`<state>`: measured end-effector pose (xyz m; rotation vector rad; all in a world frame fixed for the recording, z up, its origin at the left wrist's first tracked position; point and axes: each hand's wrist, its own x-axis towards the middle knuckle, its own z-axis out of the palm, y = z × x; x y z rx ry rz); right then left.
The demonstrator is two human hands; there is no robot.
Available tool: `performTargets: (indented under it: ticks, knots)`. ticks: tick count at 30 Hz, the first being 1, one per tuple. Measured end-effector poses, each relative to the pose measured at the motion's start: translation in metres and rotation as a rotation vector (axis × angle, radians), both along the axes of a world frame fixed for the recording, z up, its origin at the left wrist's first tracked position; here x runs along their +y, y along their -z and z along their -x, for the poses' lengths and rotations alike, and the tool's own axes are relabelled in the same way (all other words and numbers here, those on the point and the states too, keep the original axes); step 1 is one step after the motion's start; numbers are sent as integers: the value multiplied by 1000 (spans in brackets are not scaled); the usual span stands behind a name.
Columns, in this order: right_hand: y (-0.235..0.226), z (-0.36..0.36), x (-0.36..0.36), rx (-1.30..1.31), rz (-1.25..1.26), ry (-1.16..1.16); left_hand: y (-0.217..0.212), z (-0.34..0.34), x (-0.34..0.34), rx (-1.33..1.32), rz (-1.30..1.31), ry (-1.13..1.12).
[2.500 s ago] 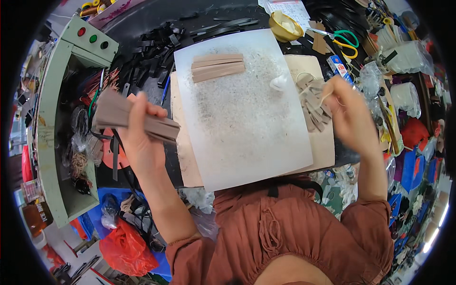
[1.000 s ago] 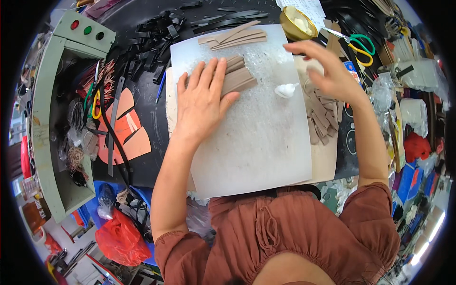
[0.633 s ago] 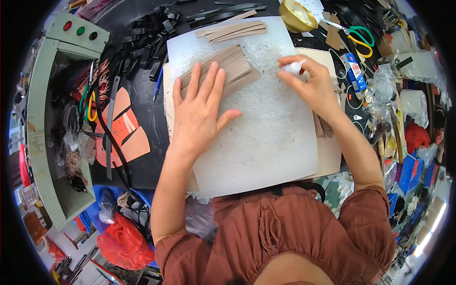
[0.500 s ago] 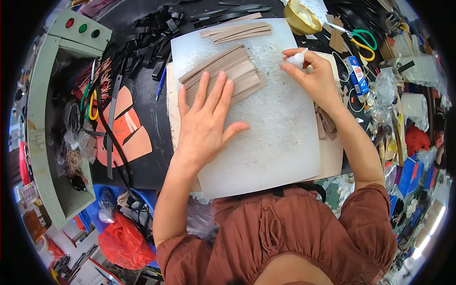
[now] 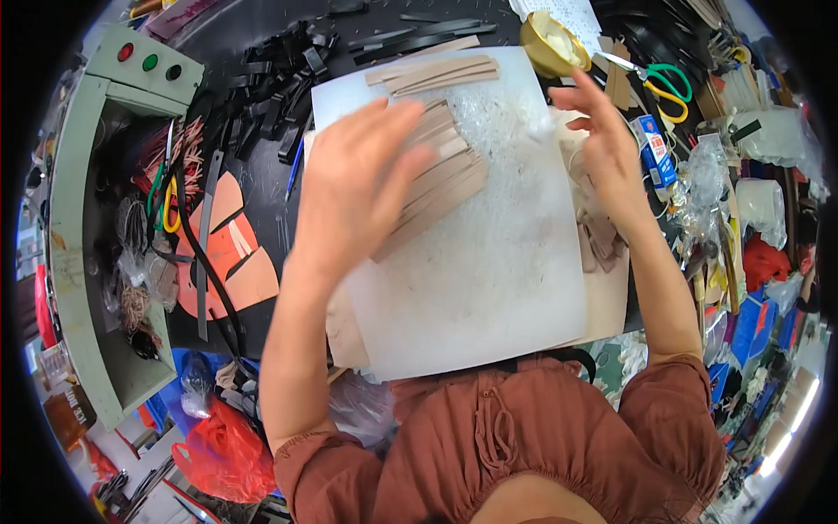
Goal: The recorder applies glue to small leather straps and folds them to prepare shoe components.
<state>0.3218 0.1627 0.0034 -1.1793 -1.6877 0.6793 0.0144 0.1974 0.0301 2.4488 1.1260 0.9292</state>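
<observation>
On the white sheet in front of you, taupe strips lie fanned side by side, slanting up to the right, w/ their left part hidden behind your L hand. That hand's blurred: thumb apart from fingers, nothing seen in its grip; can't tell if it's touching the strips or just above them. Your R hand is spread, fingers loosely curved, nothing seen in it, nr the sheet's top R edge. Just L of its fingers there's a blurry white bottle, apart from them afaict. A smaller bunch of taupe strips sits at the sheet's far edge, above the fan. Under the sheet you've a pale board, w/ short taupe pieces on its R side, partly behind your R wrist. All that's on the dark surface. Beyond your R hand: gold bowl w/ pale lumps, scissors w/ green & yellow handles, and a blue-white box. Over on your L: blue pen, black strips in a heap, and orange pieces by a metal ruler
</observation>
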Motion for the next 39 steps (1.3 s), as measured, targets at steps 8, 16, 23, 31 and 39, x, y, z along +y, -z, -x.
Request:
performTargets:
  ticks: [8, 16, 23, 31, 39]
  knots:
    - [-54, 32, 164, -759, -208, -285, 26, -40, 121, 297, 4, -11]
    - [-14, 71, 233, -1141, 140, -432, 14, -41, 136, 267, 371, 86]
    - [-29, 49, 249, -944, -3, -295, 35, -29, 153, 45, 180, -108]
    - [-72, 89, 202, 95, 450, -303, -15, -10, 143, -869, 890, -149]
    - [-86, 86, 188, 148, 528, -205, -39, -58, 133, -993, 964, 60]
